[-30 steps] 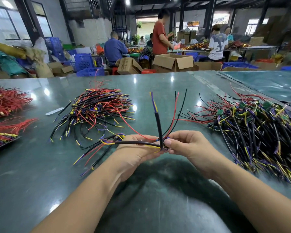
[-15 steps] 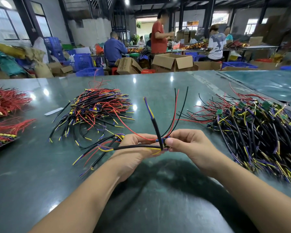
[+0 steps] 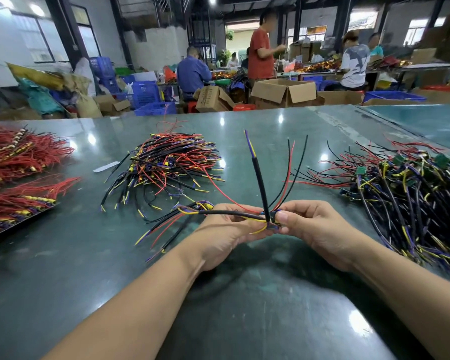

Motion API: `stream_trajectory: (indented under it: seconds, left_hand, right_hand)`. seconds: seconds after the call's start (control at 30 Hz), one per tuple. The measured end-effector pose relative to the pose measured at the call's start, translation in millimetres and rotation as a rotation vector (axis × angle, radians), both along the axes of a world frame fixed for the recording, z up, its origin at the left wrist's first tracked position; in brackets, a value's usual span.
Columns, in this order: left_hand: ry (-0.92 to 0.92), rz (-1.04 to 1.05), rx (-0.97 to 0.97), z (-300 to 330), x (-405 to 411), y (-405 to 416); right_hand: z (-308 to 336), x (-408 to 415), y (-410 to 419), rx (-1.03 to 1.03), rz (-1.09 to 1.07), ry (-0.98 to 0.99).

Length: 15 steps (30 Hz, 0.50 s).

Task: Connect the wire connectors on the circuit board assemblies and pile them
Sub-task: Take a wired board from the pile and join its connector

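Forearms enter from the bottom corners and meet at centre frame over the green table (image 3: 244, 320). Left hand (image 3: 226, 237) pinches a wire assembly (image 3: 260, 183) at its junction, fingers curled round the yellow and black leads. Right hand (image 3: 315, 229) pinches the same junction from the other side, thumb pressed on a small dark connector; the part itself is too small to make out. One thick black sleeved cable rises from the pinch toward upper centre, thin red and black wires fan up to its right, and another sleeved lead trails left over the left hand.

Lower half of the tabletop is bare, glossy surface around the arms.

Centre left, well apart from the hands: finished pile (image 3: 172, 162) of black, red and yellow wiring, loose ends splayed toward the viewer. White strip (image 3: 105, 167) just left of it. Right edge: larger heap of assemblies (image 3: 413, 193) with small green boards showing, spilling toward the frame's right border. Left edge: red wire bundles (image 3: 18, 154) in two groups, the nearer one on a dark tray (image 3: 16, 224).

Beyond the table's far edge: open cardboard boxes (image 3: 283, 92), contents not visible; blue crates (image 3: 143, 93) upper left; workers (image 3: 260, 45) at benches in the background.
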State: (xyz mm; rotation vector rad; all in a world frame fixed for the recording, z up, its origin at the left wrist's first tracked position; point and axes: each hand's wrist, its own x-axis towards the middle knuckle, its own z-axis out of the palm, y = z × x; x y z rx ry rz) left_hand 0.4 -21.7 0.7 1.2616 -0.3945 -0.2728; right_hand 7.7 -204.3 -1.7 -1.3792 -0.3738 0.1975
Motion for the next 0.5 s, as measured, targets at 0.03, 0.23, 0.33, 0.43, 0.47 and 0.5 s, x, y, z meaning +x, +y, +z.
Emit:
stream_trajectory:
  seconds: [0.03,0.23,0.33,0.43,0.47,0.5]
  left_hand:
    - [0.009,0.005,-0.015,-0.5,0.3,0.1]
    - [0.026,0.039,-0.038,-0.6,0.9,-2.0]
    - [0.059,0.093,-0.041,0.3,3.3,-4.5]
    - [0.043,0.157,0.052,-1.4,5.8,-7.0]
    - [0.042,0.164,0.081,-2.2,6.2,-6.8]
    - [0.032,0.147,0.1,-2.6,6.0,-5.9]
  right_hand:
    - [0.3,-0.2,0.2,0.003,0.003,0.002]
    - [1.4,0.4,1.9,0.032,-0.016,0.02]
    - [-1.2,1.7,5.8,-0.002,-0.078,-0.004]
    - [-3.7,2.0,7.1,-0.067,-0.107,-0.051]
    - [-4.0,1.7,5.9,-0.08,-0.097,-0.058]
    - [-3.7,0.9,4.4,-0.084,-0.078,-0.059]
